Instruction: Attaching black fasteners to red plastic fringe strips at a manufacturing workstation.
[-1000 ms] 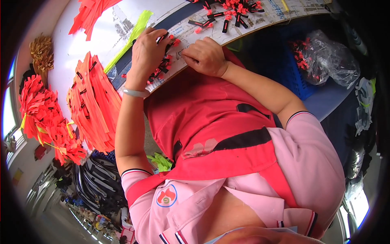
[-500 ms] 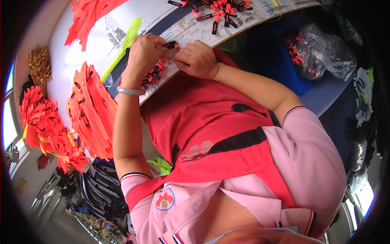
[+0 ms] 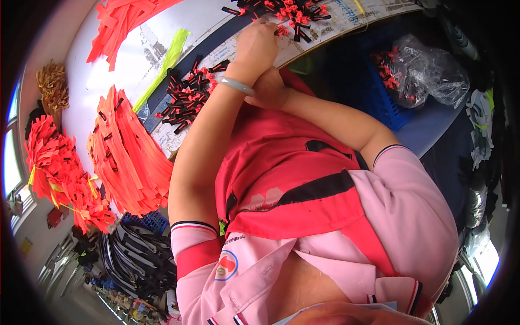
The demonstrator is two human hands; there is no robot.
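Hands [image 3: 257, 46] close together, the left beside piled red-and-black tabs [image 3: 294, 14]

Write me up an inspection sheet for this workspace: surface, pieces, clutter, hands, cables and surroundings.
Surface: white worktop with a dark band and worn, printed patches.
Pieces: small red-and-black pieces in a near pile left of the hands and a far pile at the top edge.
Clutter: yellow-green strip and red strips left of the near pile.
Hands: left hand beside the far pile, fingers partly hidden, hold unclear; right hand partly hidden behind the left wrist, contents not visible.
Cables: nothing seen.
Surroundings: blue basket and clear plastic bag with red pieces at right; brown bundle at far left.
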